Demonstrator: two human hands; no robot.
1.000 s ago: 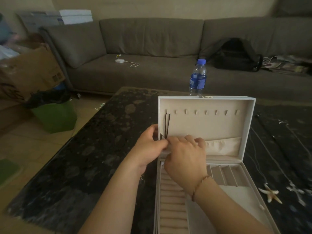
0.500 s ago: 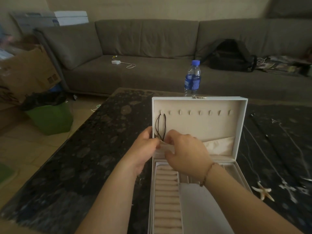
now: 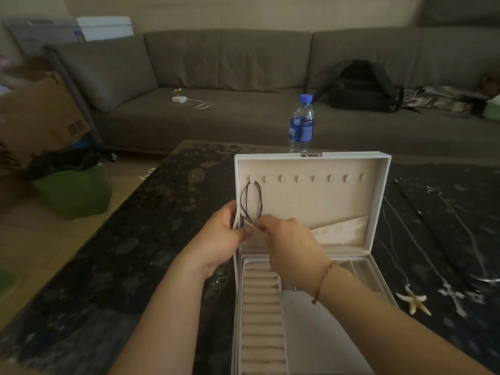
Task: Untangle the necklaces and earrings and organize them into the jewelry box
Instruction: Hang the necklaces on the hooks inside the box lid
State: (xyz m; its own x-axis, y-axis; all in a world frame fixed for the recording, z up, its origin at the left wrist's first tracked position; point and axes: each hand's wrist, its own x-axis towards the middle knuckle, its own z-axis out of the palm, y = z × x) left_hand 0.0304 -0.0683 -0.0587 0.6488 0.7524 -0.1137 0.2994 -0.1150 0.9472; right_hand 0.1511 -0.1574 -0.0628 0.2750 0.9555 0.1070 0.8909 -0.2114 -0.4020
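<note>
From the head camera I saw a white jewelry box (image 3: 311, 158) standing open at the centre of the frame on a dark, mottled stone table (image 3: 121, 266). Its upright lid was lined in cream fabric, with a row of small hooks (image 3: 305, 178) across the top and a soft gathered pocket (image 3: 341, 230) along the bottom. A thin black cord necklace (image 3: 251, 198) hung in loops from the leftmost hook. In the base, at lower centre, lay a column of padded ring rolls (image 3: 261, 320) beside slim divided slots.

The left hand (image 3: 219, 242) was curled around the lid's left edge, thumb near the pocket's rim. The right hand (image 3: 286, 244) was bent at the knuckles, its fingertips pinching the pocket's fabric edge where the cord ended; I could not tell whether the cord itself was pinched too.

At the right of the frame, well apart from the box, a pale starfish pendant (image 3: 414, 301) and a silver cross pendant (image 3: 453, 296) lay on fine chains stretched across the tabletop. A blue-capped water bottle (image 3: 301, 123) stood just behind the lid, with a grey sofa (image 3: 230, 77) beyond. Bare table lay open to the left of the box.
</note>
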